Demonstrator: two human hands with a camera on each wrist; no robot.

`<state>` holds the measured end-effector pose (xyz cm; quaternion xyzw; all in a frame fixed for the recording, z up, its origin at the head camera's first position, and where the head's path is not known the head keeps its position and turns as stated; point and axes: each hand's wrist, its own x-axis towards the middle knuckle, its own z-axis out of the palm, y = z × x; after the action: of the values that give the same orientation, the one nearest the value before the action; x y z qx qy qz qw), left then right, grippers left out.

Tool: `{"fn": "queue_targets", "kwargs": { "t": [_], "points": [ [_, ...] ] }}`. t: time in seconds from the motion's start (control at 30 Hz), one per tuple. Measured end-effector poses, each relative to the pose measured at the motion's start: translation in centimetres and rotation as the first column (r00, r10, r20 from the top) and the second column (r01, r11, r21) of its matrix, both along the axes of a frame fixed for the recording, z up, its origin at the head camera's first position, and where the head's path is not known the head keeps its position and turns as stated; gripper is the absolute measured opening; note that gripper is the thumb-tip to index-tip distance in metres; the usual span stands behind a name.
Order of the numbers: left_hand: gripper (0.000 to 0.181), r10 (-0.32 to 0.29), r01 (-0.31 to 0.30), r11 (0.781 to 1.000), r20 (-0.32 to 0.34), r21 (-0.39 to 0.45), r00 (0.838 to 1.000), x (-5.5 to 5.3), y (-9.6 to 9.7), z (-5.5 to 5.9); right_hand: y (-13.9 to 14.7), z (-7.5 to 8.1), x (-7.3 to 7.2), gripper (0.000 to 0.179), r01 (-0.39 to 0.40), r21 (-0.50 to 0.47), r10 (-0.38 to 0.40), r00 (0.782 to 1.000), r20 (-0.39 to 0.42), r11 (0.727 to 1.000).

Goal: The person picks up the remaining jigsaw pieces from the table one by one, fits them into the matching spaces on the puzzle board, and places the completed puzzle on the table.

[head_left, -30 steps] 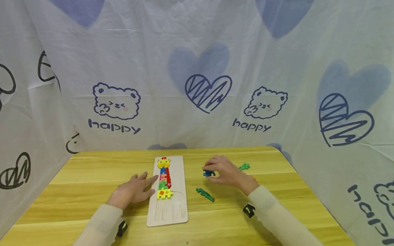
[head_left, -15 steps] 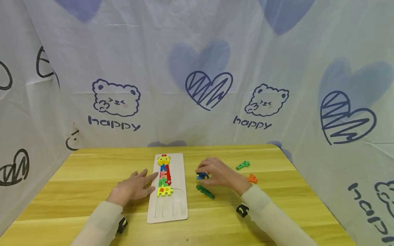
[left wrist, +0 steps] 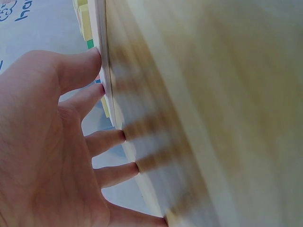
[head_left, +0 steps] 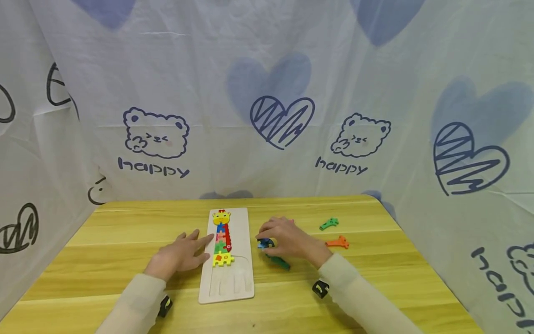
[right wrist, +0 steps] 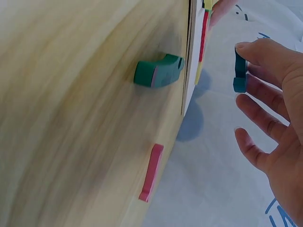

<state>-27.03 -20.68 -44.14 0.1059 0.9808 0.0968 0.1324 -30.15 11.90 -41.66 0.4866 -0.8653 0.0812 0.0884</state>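
Observation:
My right hand (head_left: 285, 237) pinches a blue puzzle piece (head_left: 264, 242) between thumb and fingers, just right of the pale wooden puzzle board (head_left: 239, 232). In the right wrist view the held blue piece (right wrist: 240, 71) is above the table. On the board lies a part-built giraffe: yellow head (head_left: 221, 218), blue, pink and green neck pieces, a red mane strip (head_left: 227, 239) and a yellow body piece (head_left: 223, 260). Bare recesses show below it. My left hand (head_left: 179, 256) has its fingers spread, fingertips at the board's left edge; the left wrist view shows its thumb (left wrist: 83, 68) against that edge.
A dark green piece (head_left: 280, 263) lies right of the board, partly under the right hand. Farther right are a light green piece (head_left: 329, 224) and an orange piece (head_left: 339, 242). A pink piece (right wrist: 151, 172) lies on the table behind the right hand. A printed curtain (head_left: 217, 139) hangs behind.
My right hand has moved left toward the board with the blue piece, uncovering the orange piece and overlapping the dark green one. The left hand stays at the board's edge.

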Motion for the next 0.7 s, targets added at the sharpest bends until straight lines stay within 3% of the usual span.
{"fn": "queue_targets", "kwargs": {
  "t": [0.7],
  "points": [
    [0.064, -0.008, 0.008, 1.000, -0.006, 0.001, 1.000, 0.0, -0.1, -0.1, -2.9, -0.3, 0.7, 0.035, 0.048, 0.088, -0.057, 0.993, 0.101, 0.995]
  ]
}}
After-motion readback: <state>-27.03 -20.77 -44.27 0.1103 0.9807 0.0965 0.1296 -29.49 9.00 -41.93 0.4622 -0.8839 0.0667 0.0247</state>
